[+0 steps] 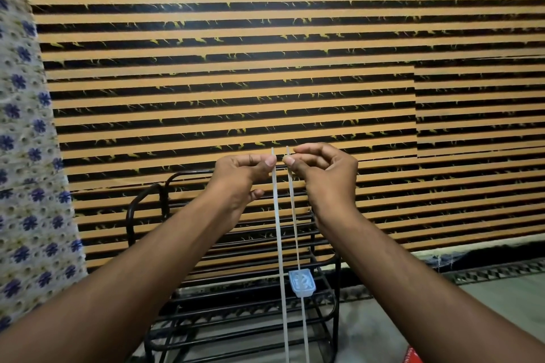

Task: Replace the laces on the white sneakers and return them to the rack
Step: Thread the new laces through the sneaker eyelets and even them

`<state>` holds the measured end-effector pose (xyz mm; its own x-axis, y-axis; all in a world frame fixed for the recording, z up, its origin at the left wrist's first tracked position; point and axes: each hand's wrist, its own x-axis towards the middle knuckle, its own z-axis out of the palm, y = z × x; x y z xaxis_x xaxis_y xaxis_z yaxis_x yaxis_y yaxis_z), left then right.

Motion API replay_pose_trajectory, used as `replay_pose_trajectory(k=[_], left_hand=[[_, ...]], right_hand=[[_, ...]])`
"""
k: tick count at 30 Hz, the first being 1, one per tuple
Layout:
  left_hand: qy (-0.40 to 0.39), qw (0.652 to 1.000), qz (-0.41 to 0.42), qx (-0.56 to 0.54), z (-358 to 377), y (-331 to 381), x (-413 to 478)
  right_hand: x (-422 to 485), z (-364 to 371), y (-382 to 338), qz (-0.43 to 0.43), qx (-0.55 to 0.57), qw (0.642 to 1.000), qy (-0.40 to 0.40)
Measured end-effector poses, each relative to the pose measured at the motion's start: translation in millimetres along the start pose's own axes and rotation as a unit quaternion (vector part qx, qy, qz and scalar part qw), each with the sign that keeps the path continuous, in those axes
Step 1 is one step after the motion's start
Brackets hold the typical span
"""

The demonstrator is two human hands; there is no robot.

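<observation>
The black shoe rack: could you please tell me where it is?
Head view, low centre: the black shoe rack stands against the striped wall, below the left hand and right hand, behind the white laces.

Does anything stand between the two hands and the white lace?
Nothing visible does. The left hand and the right hand each pinch one end of the white lace, which hangs down in front of the black rack. No sneaker is in view.

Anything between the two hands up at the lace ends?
Head view: nothing. Left hand and right hand each pinch a white lace end; the narrow gap between is bare, striped wall behind.
</observation>
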<state>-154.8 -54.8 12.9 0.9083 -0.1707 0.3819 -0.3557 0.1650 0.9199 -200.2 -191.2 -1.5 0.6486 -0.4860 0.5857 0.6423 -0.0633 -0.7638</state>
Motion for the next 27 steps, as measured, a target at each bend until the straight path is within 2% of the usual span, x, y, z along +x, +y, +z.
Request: replay_pose_trajectory(k=[24,27], left_hand=[[0.001,1.0,0.013,0.013,0,1,-11],[-0.02,0.999,0.019,0.02,-3,-5,-11]], right_hand=[[-5,-1,1,-0.016,-0.005,1.0,-0.008],[-8,-6,9,-0.02,-0.021,1.0,-0.01]])
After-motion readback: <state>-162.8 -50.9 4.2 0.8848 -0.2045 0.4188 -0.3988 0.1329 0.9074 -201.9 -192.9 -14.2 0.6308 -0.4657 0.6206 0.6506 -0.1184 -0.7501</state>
